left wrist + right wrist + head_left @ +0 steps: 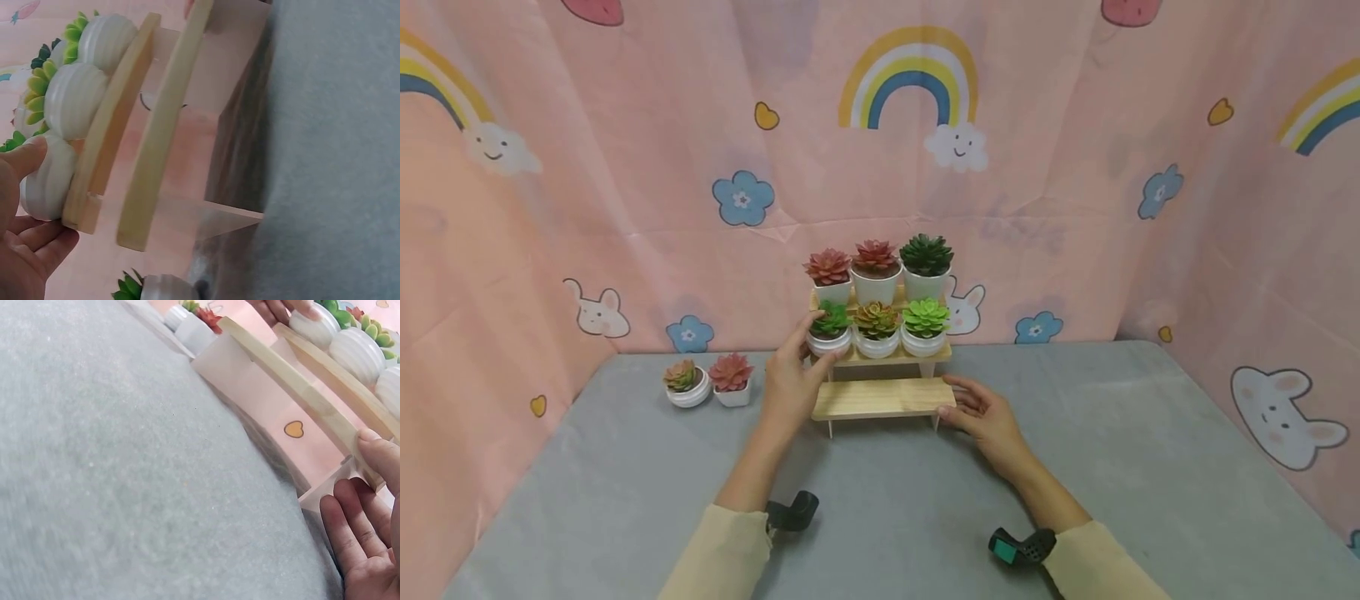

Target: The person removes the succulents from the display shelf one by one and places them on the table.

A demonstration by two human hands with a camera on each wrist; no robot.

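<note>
A tiered wooden display stand [883, 400] with clear side supports stands on the table. My left hand [792, 379] holds the white ribbed pot of a green potted succulent [830, 343] at the left end of the middle shelf. In the left wrist view, the thumb presses one side of that pot [53, 181] and the fingers lie by its base and the shelf end. At the bare lowest shelf, my right hand [996, 427] grips the right end, thumb at the front corner [369, 447] and fingers around the end.
Beside the held pot are a yellow-brown succulent [877, 333] and a bright green one [925, 329]. Two red succulents [876, 275] and a dark green one [927, 271] line the top shelf. Two more potted succulents [732, 383] stand at left on the grey tabletop [895, 517], before a pink curtain [1037, 250].
</note>
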